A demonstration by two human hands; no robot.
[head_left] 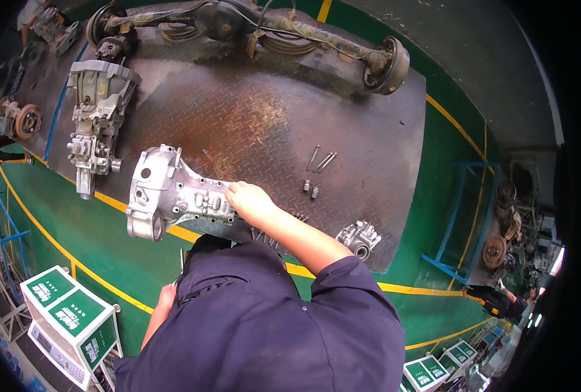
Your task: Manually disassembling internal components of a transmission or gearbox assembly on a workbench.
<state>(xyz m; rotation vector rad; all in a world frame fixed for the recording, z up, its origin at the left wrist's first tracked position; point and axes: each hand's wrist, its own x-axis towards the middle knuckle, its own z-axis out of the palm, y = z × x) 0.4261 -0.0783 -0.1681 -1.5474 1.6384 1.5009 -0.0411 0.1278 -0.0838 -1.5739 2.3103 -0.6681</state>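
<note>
The fingers (236,189) of the right hand (251,202) are bent and close together, touching the narrow right end of a big silver metal case (189,191). The left hand (164,302) is low down by the person's side, next to a dark blue shirt (264,326). A thin metal stick (181,257) shows just above it. The undersides of both hands are hard to see, so I cannot tell how far the fingers are closed or if they hold anything tight.

The big case lies at the near edge of a brown metal table (336,124). Its wide end, with round holes, is on the left. Behind it, farther left, is a longer gray gearbox (98,117). A long dark axle (222,21) lies along the far side, with a round drum (387,65) at its right end.

To the right of the case are three thin bolts (326,163) and two short metal bits (307,186). A small silver part (360,240) sits near the table's front right corner. The floor (245,274) is green with yellow lines.
</note>
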